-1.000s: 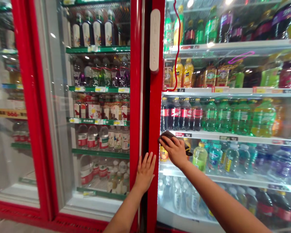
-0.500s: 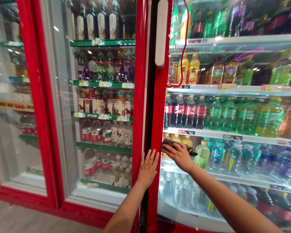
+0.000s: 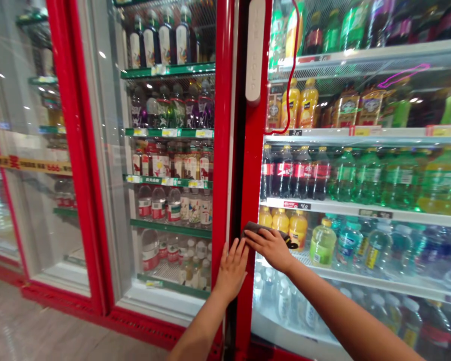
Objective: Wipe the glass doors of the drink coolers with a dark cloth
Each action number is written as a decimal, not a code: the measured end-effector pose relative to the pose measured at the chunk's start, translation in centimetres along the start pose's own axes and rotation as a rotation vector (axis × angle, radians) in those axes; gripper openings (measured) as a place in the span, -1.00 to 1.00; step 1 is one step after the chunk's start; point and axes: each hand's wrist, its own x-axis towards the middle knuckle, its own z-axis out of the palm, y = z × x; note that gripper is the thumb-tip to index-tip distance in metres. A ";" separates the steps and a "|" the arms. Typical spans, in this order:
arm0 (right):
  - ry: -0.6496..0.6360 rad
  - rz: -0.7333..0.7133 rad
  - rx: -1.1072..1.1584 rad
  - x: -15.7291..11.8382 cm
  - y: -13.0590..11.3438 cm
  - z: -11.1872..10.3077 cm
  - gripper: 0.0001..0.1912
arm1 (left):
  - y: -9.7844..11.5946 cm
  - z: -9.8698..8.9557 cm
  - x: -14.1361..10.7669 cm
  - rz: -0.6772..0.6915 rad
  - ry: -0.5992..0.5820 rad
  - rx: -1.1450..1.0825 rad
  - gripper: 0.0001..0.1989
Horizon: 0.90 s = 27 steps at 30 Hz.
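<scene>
Flatly, dark soft cloth [image 3: 265,230] under right hand [image 3: 272,248]

Two hands at the seam between two fridge doors

The left hand [image 3: 232,268] lies flat on the door frame [image 3: 223,150], just left of the right hand [image 3: 272,246], which presses a cloth [image 3: 261,229] against the right door's glass [image 3: 361,175]. The door handle [image 3: 255,50] sits high above them. Behind the glass, bottles [image 3: 296,173] stand on a shelf [image 3: 361,213] above the cloth

single head view, facing forward-down, close to fridge doors [image 3: 253,165].
</scene>
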 end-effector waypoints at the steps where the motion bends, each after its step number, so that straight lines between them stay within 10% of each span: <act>1: -0.016 -0.008 0.010 0.4 0.3 -0.3 -0.65 | 0.0 0.0 -0.2 0.003 0.008 0.003 -0.09; 7: 0.018 0.188 -0.034 4.1 2.5 -1.8 -0.55 | 0.4 -0.6 0.5 -0.098 0.013 0.003 -0.07; 16: -0.049 -0.039 0.072 -4.6 -1.7 -0.1 -0.52 | 1.8 -0.3 -3.1 -0.081 -0.036 -0.038 -0.07; 22: 0.134 0.329 -0.116 -6.0 2.0 -1.9 -0.45 | 2.2 -1.4 -1.2 -0.082 -0.002 -0.041 -0.07; 27: 0.102 0.205 -0.052 -8.6 -1.5 -0.7 -0.50 | 3.2 -1.7 -0.1 -0.064 0.010 -0.036 -0.10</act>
